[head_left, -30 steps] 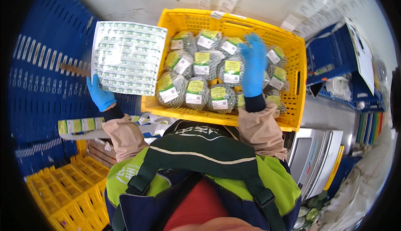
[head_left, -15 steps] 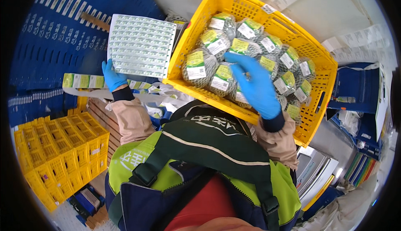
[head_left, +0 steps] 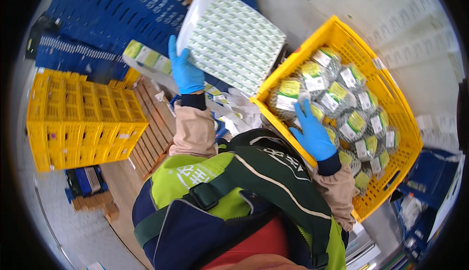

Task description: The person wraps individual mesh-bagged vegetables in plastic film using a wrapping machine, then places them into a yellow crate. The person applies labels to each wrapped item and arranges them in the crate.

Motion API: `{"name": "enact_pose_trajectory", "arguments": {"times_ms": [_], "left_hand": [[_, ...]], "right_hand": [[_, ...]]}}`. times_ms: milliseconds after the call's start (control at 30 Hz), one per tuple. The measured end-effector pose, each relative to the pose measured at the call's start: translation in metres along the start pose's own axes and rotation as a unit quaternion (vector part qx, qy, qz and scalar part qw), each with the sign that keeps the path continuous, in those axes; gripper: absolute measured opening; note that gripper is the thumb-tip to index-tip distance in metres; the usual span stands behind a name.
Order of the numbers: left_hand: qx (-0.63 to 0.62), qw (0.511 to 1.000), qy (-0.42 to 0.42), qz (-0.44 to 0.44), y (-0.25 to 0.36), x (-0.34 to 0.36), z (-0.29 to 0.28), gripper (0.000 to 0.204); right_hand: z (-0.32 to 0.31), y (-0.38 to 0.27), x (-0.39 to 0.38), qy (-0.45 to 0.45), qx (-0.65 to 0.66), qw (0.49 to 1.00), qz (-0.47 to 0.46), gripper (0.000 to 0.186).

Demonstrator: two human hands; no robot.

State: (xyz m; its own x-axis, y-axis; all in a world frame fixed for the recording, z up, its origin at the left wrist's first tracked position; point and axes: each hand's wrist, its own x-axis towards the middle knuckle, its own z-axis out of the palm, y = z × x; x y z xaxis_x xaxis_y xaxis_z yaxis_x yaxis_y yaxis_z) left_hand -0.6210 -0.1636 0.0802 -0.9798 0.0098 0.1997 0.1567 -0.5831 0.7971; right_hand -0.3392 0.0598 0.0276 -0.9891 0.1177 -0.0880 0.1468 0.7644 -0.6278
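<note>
My left hand (head_left: 188,74), in a blue glove, is at the lower left edge of a white sheet (head_left: 234,38) covered with rows of small green labels. Its thumb and fingers are apart, with the sheet's edge beside them. My right hand (head_left: 315,135), also blue-gloved, reaches over the near side of a yellow crate (head_left: 398,96). Spread fingers rest among net bags (head_left: 337,99) with yellow, green and white labels, the fingertips by a bag at the near left. Several such bags fill the crate; the net hides their contents.
A strip of yellow-green labels (head_left: 146,57) runs behind my left wrist. Stacked yellow crates (head_left: 88,118) stand at the left beside a slatted wooden surface (head_left: 149,118). Blue perforated panels (head_left: 117,9) line the far left, and blue bins (head_left: 435,172) sit at the right.
The view has swung, so the crate and sheet appear farther right and turned clockwise. My right hand has drawn back toward the crate's near left edge. My left hand stays by the sheet.
</note>
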Motion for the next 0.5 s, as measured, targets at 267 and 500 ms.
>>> {"name": "enact_pose_trajectory", "arguments": {"times_ms": [267, 500], "left_hand": [[0.001, 0.998, -0.060, 0.014, 0.024, -0.008, 0.014, 0.073], [-0.005, 0.997, -0.081, 0.013, 0.030, -0.019, 0.023, 0.071]], "right_hand": [[0.004, 0.003, -0.001, 0.013, -0.035, 0.999, -0.017, 0.066], [0.004, 0.002, -0.003, 0.002, -0.049, 0.999, -0.001, 0.064]]}}
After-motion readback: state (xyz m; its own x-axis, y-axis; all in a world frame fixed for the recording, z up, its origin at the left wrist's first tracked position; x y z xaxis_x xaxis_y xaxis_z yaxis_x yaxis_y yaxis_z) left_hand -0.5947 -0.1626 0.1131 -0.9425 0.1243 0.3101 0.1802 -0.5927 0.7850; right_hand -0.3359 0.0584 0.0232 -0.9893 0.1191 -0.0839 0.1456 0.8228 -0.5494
